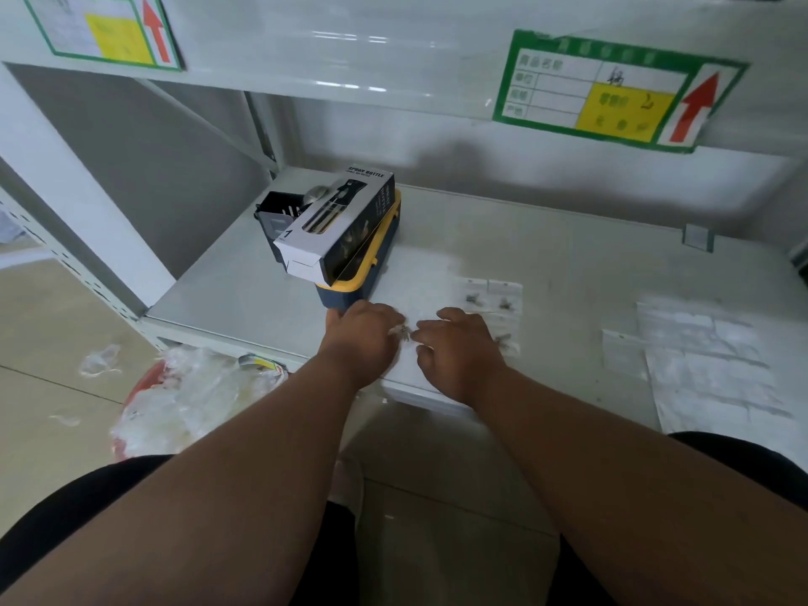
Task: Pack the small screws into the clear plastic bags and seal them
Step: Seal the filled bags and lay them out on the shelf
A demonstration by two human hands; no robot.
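Looking down at the pale grey shelf board (568,264), we see our two hands side by side near its front edge. Our left hand (360,336) lies knuckles up with its fingers curled, and at its fingertips, toward three o'clock, sits a small clear plastic bag with a few dark screws inside (402,332); the left grip looks pinched on that bag, though the fingertips themselves are hidden under the hand. Our right hand (457,349) sits just beside it, fingers bent toward the same bag; whether its grip grasps the bag or only touches it we cannot tell.

At one o'clock from the right hand lie several filled clear bags with screws (489,299), flat on the shelf board and close together, one partly under the hand's edge. Farther toward three o'clock, well apart, lies a loose spread of empty clear plastic bags (699,365).

At eleven o'clock from the left hand stands a navy box with a yellow lid (363,277), touching or nearly touching the hand's thumb side. On it rests, tilted, a white and black cardboard carton printed "SPRAY BOTTLE" (336,225), and behind that a dark plastic holder (275,212).

Above, on the upper shelf's front, hangs a green-bordered label with a red arrow (616,94). At eight o'clock, on the floor, sits a red bin stuffed with crumpled clear plastic (183,395).
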